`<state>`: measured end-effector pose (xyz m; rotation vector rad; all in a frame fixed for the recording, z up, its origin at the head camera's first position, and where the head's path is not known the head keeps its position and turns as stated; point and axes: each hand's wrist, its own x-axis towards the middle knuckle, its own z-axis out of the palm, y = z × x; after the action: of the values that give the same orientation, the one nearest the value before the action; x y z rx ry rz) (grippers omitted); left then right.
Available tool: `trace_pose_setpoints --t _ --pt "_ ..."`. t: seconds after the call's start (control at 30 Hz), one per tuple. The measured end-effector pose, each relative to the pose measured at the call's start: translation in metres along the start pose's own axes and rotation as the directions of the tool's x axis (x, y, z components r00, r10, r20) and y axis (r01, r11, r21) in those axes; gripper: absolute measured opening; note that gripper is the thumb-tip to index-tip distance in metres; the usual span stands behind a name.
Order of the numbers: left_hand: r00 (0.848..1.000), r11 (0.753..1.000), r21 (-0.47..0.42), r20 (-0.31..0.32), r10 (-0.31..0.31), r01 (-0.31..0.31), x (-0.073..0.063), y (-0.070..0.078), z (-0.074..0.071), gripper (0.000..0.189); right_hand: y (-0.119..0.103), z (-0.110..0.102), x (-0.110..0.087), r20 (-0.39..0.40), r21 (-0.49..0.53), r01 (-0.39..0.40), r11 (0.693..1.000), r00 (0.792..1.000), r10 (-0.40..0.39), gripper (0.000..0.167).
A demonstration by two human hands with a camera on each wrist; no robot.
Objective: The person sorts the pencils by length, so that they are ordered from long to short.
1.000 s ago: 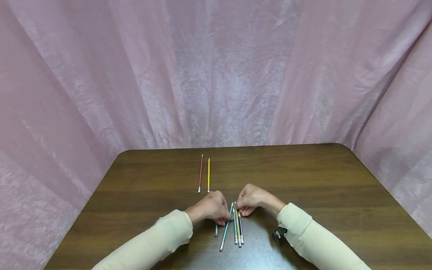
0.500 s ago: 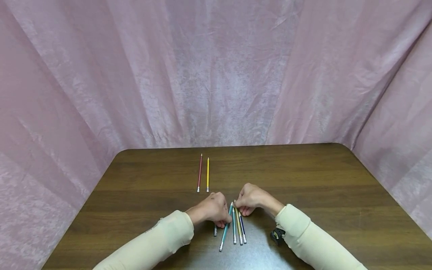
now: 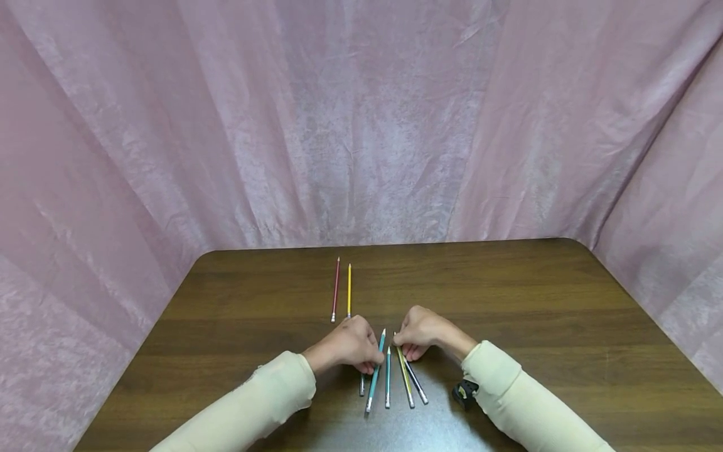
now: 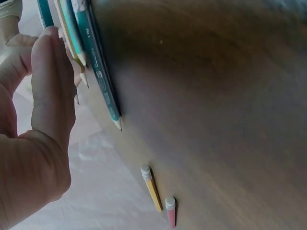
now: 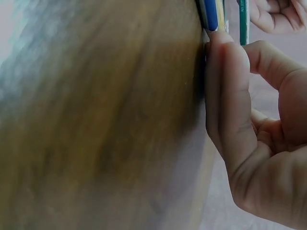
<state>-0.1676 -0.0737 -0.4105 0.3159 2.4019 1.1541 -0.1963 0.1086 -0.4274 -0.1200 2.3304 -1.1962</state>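
In the head view my left hand [image 3: 356, 344] pinches a teal pencil [image 3: 374, 383], its sharpened end pointing away and its eraser end towards me. Below that hand pokes out the eraser end of a dark green pencil [image 4: 98, 64], which shows at length in the left wrist view. A second teal pencil [image 3: 388, 380] lies between the hands. My right hand [image 3: 420, 333] pinches a yellow-striped pencil [image 3: 405, 378] near its point. Just right of it a dark blue pencil [image 3: 417, 383] slants away, its upper end by the right fingertips.
Farther back on the brown wooden table [image 3: 508, 282], a dark red pencil [image 3: 336, 289] and a yellow pencil [image 3: 349, 292] lie side by side. A pink curtain [image 3: 361, 125] hangs behind the table. A black device [image 3: 465, 393] is on my right wrist.
My left hand has shifted slightly left and away with its teal pencil. The eraser ends of the yellow-striped and dark blue pencils have swung right, and the row is more spread out.
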Motion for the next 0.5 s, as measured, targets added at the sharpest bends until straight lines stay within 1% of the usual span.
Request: trace_pose_setpoints --t 0.1,0.23,0.33,0.5 --pt "1.0 1.0 -0.026 0.0 0.005 -0.005 0.0 0.001 -0.003 0.017 0.003 -0.003 0.001 0.039 0.068 -0.003 0.998 0.999 0.001 0.013" --pt "1.0 0.998 -0.06 0.001 -0.004 0.004 -0.001 0.001 -0.008 0.014 0.005 -0.008 0.0 0.075 0.135 0.006 0.991 0.997 -0.016 0.011" --pt "1.0 0.996 -0.087 -0.005 -0.011 0.01 -0.001 0.001 -0.011 0.012 0.007 -0.01 0.0 0.093 0.166 0.019 0.986 0.995 -0.035 0.01" --pt "1.0 0.993 -0.121 -0.014 -0.005 0.004 0.0 0.001 -0.015 0.01 0.009 -0.012 0.001 0.112 0.196 0.03 0.98 0.992 -0.052 0.009"
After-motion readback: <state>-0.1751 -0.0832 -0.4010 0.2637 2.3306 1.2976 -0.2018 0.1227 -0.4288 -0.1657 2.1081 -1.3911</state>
